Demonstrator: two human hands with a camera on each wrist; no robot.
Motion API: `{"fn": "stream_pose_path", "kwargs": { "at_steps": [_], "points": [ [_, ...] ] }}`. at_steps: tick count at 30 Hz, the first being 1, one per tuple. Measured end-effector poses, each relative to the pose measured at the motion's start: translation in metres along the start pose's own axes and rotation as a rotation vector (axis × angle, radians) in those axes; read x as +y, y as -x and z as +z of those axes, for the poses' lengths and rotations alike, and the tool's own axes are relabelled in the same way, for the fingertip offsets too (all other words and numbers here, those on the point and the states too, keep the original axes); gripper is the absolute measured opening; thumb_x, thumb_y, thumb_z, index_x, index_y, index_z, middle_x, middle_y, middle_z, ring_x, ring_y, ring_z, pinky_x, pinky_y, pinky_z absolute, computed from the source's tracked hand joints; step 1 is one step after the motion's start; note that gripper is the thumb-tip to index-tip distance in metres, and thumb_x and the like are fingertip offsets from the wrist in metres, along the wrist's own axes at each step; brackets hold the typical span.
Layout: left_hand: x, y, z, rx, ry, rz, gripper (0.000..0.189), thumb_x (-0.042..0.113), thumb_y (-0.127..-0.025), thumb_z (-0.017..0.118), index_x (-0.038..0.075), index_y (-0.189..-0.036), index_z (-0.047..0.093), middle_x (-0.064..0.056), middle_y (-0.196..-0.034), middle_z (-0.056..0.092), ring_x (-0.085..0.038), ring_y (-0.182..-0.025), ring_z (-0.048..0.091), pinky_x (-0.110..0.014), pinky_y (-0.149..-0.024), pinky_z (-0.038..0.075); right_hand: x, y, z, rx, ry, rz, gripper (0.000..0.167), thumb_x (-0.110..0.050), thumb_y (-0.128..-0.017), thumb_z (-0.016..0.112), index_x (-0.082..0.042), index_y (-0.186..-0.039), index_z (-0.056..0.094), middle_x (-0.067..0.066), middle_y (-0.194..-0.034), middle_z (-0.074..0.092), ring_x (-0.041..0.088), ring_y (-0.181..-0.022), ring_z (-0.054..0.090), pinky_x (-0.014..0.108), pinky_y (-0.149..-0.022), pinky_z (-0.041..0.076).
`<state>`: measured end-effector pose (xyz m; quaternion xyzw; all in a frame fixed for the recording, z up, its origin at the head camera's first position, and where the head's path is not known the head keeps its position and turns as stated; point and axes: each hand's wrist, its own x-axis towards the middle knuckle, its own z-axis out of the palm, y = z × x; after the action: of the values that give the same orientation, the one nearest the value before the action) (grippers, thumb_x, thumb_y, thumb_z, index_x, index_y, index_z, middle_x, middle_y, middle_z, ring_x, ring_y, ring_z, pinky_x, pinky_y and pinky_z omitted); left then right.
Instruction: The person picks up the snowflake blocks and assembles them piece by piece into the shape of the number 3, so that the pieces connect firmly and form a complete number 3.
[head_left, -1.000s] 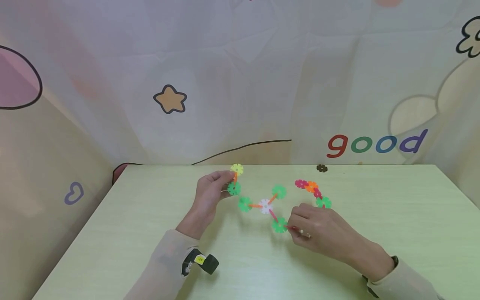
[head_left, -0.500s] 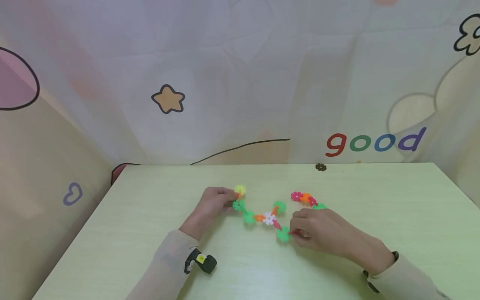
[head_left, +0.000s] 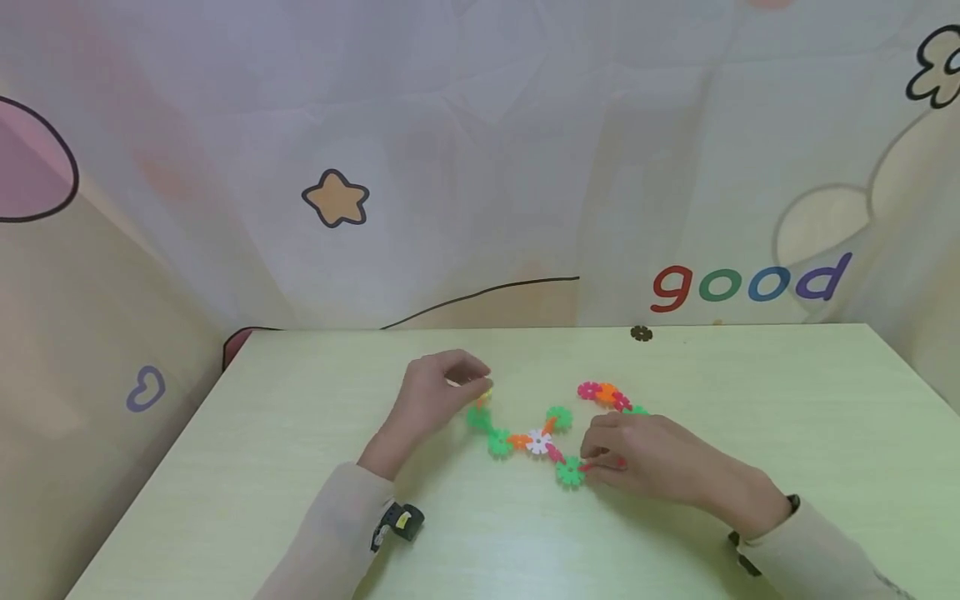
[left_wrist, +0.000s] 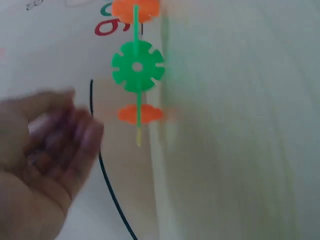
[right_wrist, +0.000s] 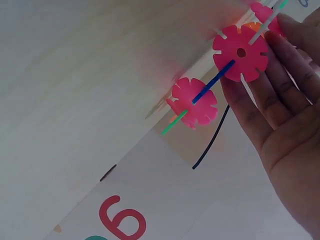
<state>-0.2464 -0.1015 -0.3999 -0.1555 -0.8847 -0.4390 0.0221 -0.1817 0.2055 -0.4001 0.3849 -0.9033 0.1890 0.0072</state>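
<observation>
A branching chain of notched snowflake discs runs between my hands in the head view, with a white disc (head_left: pixel 538 442) at its fork and green discs (head_left: pixel 571 472) on its arms. My left hand (head_left: pixel 438 387) is at its left end, over a yellow disc it partly hides. In the left wrist view the left hand (left_wrist: pixel 45 160) stands apart from the chain's green disc (left_wrist: pixel 125 75), its fingers bent and holding nothing. My right hand (head_left: pixel 660 458) pinches the chain's right part. In the right wrist view its fingers are behind a pink disc (right_wrist: pixel 227 47).
A brown snowflake disc (head_left: pixel 641 333) lies at the back edge of the pale table (head_left: pixel 225 500). Just behind the table hangs a printed cloth backdrop (head_left: pixel 480 208). Pink and orange discs (head_left: pixel 606 394) show beyond the right hand.
The chain has come down toward the table and nearer. My left hand went down with it, then let go of its left end and rose slightly. The right hand keeps its pinch.
</observation>
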Motion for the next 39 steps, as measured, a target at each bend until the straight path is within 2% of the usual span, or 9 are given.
{"fn": "stream_pose_path", "kwargs": {
  "at_steps": [2, 4, 6, 9, 14, 23, 27, 31, 39],
  "points": [
    [0.007, 0.002, 0.003, -0.098, -0.002, 0.137, 0.019, 0.016, -0.098, 0.084, 0.006, -0.114, 0.083, -0.008, -0.109, 0.084, -0.024, -0.100, 0.079, -0.030, -0.090, 0.067, 0.001, 0.000, -0.002, -0.011, -0.025, 0.014, 0.011, -0.022, -0.094, 0.089, -0.026, -0.097, 0.081, -0.018, -0.093, 0.072, -0.006, -0.080, 0.061, 0.020, -0.070, 0.056],
    [0.012, 0.005, 0.007, -0.209, -0.003, 0.202, 0.025, 0.016, -0.096, 0.086, 0.004, -0.118, 0.082, -0.009, -0.115, 0.083, -0.028, -0.108, 0.078, -0.033, -0.099, 0.067, 0.000, -0.001, -0.003, -0.017, -0.050, 0.022, 0.009, -0.023, -0.095, 0.089, -0.026, -0.099, 0.081, -0.018, -0.095, 0.073, -0.005, -0.083, 0.064, 0.021, -0.072, 0.058],
    [0.016, 0.007, 0.012, -0.285, -0.047, 0.220, 0.031, 0.017, -0.094, 0.089, 0.005, -0.121, 0.081, -0.009, -0.119, 0.082, -0.029, -0.113, 0.077, -0.034, -0.104, 0.065, -0.001, -0.003, -0.004, -0.015, -0.078, 0.042, 0.007, -0.023, -0.096, 0.087, -0.026, -0.101, 0.082, -0.017, -0.097, 0.073, -0.003, -0.085, 0.065, 0.021, -0.073, 0.058],
    [0.020, 0.009, 0.017, -0.347, -0.136, 0.217, 0.037, 0.018, -0.091, 0.092, 0.006, -0.125, 0.081, -0.007, -0.122, 0.082, -0.028, -0.116, 0.076, -0.033, -0.102, 0.064, -0.006, -0.007, -0.004, -0.007, -0.164, 0.105, 0.006, -0.023, -0.098, 0.084, -0.023, -0.103, 0.082, -0.016, -0.097, 0.074, -0.001, -0.088, 0.066, 0.021, -0.074, 0.058],
    [0.021, 0.010, 0.021, -0.348, -0.249, 0.281, 0.037, 0.015, -0.088, 0.094, 0.003, -0.121, 0.082, -0.009, -0.119, 0.084, -0.027, -0.109, 0.079, -0.030, -0.093, 0.065, -0.013, -0.017, 0.000, 0.017, -0.280, 0.216, 0.008, -0.024, -0.097, 0.085, -0.020, -0.103, 0.082, -0.014, -0.094, 0.076, 0.000, -0.088, 0.066, 0.020, -0.078, 0.060],
    [0.014, 0.010, 0.023, -0.357, -0.219, 0.310, 0.020, 0.008, -0.089, 0.091, 0.006, -0.109, 0.087, -0.006, -0.105, 0.086, -0.017, -0.094, 0.079, -0.017, -0.086, 0.061, -0.016, -0.023, 0.009, 0.040, -0.285, 0.160, 0.003, -0.016, -0.096, 0.086, -0.015, -0.096, 0.084, -0.012, -0.086, 0.073, -0.005, -0.071, 0.055, 0.018, -0.064, 0.054],
    [0.012, 0.009, 0.025, -0.380, -0.200, 0.305, 0.018, 0.006, -0.090, 0.090, 0.006, -0.108, 0.088, -0.007, -0.103, 0.086, -0.016, -0.092, 0.078, -0.014, -0.083, 0.059, -0.017, -0.023, 0.010, 0.043, -0.275, 0.162, 0.003, -0.015, -0.095, 0.087, -0.015, -0.096, 0.084, -0.012, -0.084, 0.072, -0.005, -0.070, 0.052, 0.018, -0.062, 0.051],
    [0.012, 0.007, 0.029, -0.390, -0.175, 0.269, 0.017, 0.005, -0.090, 0.090, 0.004, -0.107, 0.087, -0.008, -0.103, 0.086, -0.017, -0.092, 0.080, -0.015, -0.082, 0.060, -0.016, -0.022, 0.011, 0.052, -0.258, 0.154, 0.004, -0.013, -0.095, 0.086, -0.016, -0.095, 0.084, -0.012, -0.082, 0.071, -0.006, -0.068, 0.052, 0.018, -0.061, 0.051],
    [0.012, 0.007, 0.033, -0.419, -0.098, 0.212, 0.017, 0.002, -0.090, 0.089, 0.002, -0.107, 0.086, -0.010, -0.102, 0.086, -0.016, -0.090, 0.080, -0.014, -0.079, 0.060, -0.016, -0.022, 0.013, 0.134, -0.164, 0.049, 0.007, -0.008, -0.092, 0.088, -0.014, -0.090, 0.085, -0.010, -0.081, 0.076, -0.006, -0.072, 0.058, 0.018, -0.065, 0.053]
  ]
}}
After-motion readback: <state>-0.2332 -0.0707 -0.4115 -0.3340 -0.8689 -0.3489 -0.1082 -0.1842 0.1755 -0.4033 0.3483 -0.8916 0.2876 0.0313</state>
